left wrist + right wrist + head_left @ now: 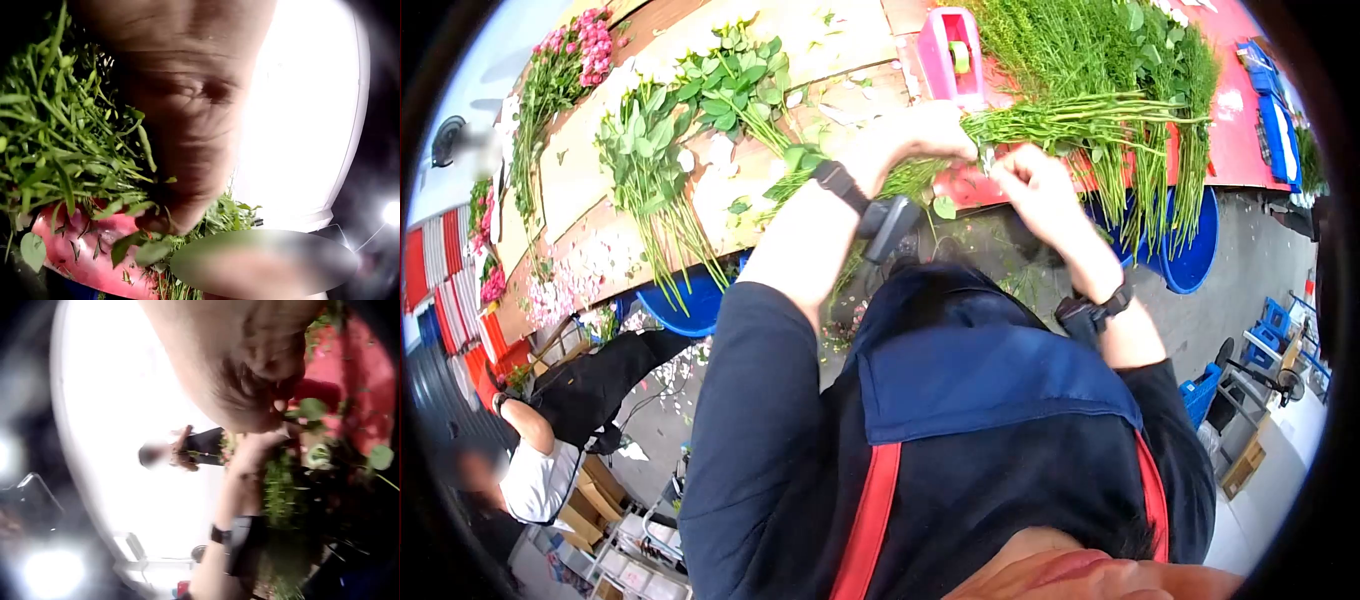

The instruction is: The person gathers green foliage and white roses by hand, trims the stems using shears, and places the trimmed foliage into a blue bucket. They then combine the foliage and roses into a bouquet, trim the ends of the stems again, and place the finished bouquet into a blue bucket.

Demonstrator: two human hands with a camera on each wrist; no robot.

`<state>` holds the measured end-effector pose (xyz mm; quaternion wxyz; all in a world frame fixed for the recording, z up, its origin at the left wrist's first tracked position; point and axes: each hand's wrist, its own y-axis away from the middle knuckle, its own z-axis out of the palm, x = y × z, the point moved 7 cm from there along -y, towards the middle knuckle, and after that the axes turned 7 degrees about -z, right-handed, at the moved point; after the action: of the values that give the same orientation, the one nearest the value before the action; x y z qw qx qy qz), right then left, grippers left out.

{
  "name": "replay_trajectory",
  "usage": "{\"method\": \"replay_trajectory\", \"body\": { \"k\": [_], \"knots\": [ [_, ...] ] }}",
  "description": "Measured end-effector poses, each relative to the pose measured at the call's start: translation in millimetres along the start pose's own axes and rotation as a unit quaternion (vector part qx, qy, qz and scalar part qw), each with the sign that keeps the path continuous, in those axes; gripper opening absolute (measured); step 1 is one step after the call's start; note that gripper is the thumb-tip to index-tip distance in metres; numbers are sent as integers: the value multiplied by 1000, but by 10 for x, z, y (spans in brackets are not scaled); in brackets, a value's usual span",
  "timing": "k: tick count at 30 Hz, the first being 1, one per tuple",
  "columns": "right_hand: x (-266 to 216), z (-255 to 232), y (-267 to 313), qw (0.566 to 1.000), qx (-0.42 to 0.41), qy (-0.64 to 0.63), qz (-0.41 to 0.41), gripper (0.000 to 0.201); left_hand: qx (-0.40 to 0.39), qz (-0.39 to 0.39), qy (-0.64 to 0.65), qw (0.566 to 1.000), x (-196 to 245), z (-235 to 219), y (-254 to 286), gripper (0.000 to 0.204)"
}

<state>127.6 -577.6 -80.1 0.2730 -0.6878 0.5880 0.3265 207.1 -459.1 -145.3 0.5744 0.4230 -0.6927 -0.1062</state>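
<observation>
A bunch of green stems (1065, 122) lies across the table's front edge, its leafy end toward the left. My left hand (930, 135) grips it with curled fingers; in the left wrist view the same hand (187, 125) hangs over dense narrow greenery (69, 144). Close beside it, my right hand (1040, 195) has its fingers curled and pinches a small pale piece (988, 158) against the bunch. From the right wrist view, the right hand (250, 369) covers most of that contact, with the left hand (253, 450) just beyond. What the pale piece is cannot be made out.
A pink tape dispenser (937, 55) stands behind the hands. Loose greenery (1050, 50) fills the red table on the right. Leafy stems (640, 150) and pink flowers (590, 50) lie left. Blue buckets (1192, 245) stand below the edge. Another person (545, 475) is at lower left.
</observation>
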Motion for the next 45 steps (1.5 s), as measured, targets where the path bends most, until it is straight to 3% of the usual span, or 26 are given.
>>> {"method": "replay_trajectory", "body": {
  "k": [1,2,3,4,6,8,10,11,13,16,17,18,21,22,24,26,28,30,32,34,36,38,40,41,44,45],
  "knots": [
    [263,97,85,1000,7,-14,3,16,-29,27,10,999,-9,17,36,36],
    [480,245,142,984,-52,-122,118,24,-60,54,18,997,25,70,64,38],
    [417,227,191,983,-30,159,-81,21,-73,70,45,994,137,158,184,44],
    [552,296,212,976,-20,176,-125,22,-85,87,71,990,253,233,297,50],
    [824,431,270,954,6,211,-212,25,10,64,-4,998,145,262,184,59],
    [896,347,91,992,-22,-83,-97,23,115,90,-121,982,269,222,296,61],
    [700,209,-82,935,28,-349,-60,20,139,-23,-188,972,536,108,615,58],
    [539,113,-169,915,54,-390,-85,18,148,-41,-210,966,642,104,702,51],
    [79,-149,-312,952,131,-126,-248,19,175,-33,-239,955,771,116,767,45],
    [229,43,-304,945,35,160,-284,17,212,0,-270,939,821,119,760,42],
    [390,95,-262,976,-17,48,-210,17,209,-25,-283,936,775,90,726,42],
    [443,102,-197,983,5,-3,-181,18,208,-50,-293,932,728,57,679,41],
    [535,100,-54,969,147,-58,-189,23,258,-98,-357,892,572,29,475,42],
    [707,234,-141,976,89,-189,-69,22,282,-86,-353,888,572,30,446,42],
    [1032,578,-195,986,41,-144,73,21,332,-65,-343,876,579,-21,412,44],
    [794,702,-117,925,-13,-364,113,23,331,-70,-375,863,531,-74,379,48],
    [401,481,26,907,-43,-396,139,23,351,-91,-391,846,485,-83,426,47],
    [341,408,57,873,3,-439,212,20,357,-47,-447,819,315,103,326,51],
    [286,313,132,830,35,-494,256,22,339,20,-456,823,660,285,592,46],
    [209,284,227,774,-2,-574,268,24,309,44,-436,844,746,342,717,47],
    [-50,38,348,742,-30,-642,190,26,272,39,-421,864,694,378,760,55],
    [-217,-214,544,782,-55,-613,102,28,191,19,-313,930,683,380,829,53],
    [-50,-172,836,888,-138,-436,55,28,114,34,-189,975,558,368,817,52],
    [45,-120,947,917,-128,-375,52,27,42,31,-73,996,499,436,800,57],
    [86,-217,991,957,31,-285,-53,39,-61,-27,100,993,709,704,993,63],
    [-6,-265,943,965,61,-81,-243,48,-117,-88,103,984,825,811,1068,66]
  ]
}}
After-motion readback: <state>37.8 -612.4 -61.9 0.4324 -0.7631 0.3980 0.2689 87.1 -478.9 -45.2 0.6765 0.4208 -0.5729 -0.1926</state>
